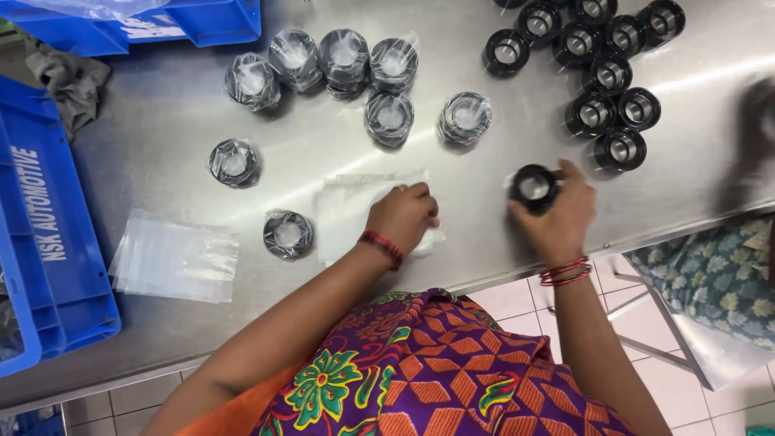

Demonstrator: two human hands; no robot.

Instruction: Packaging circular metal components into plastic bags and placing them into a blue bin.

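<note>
Purple-orange patterned garment — red bangles (both wrists).

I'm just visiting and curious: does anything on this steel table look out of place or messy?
Only slightly: a crumpled grey rag lies at the far left corner between the blue crates, apart from the bagged rings. Nothing looks spilled or damaged.

Glossy black ring (534,187); clear plastic bags (176,258); brushed steel table (339,145).

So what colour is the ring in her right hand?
Black ring, held in the right hand; head view.
</note>
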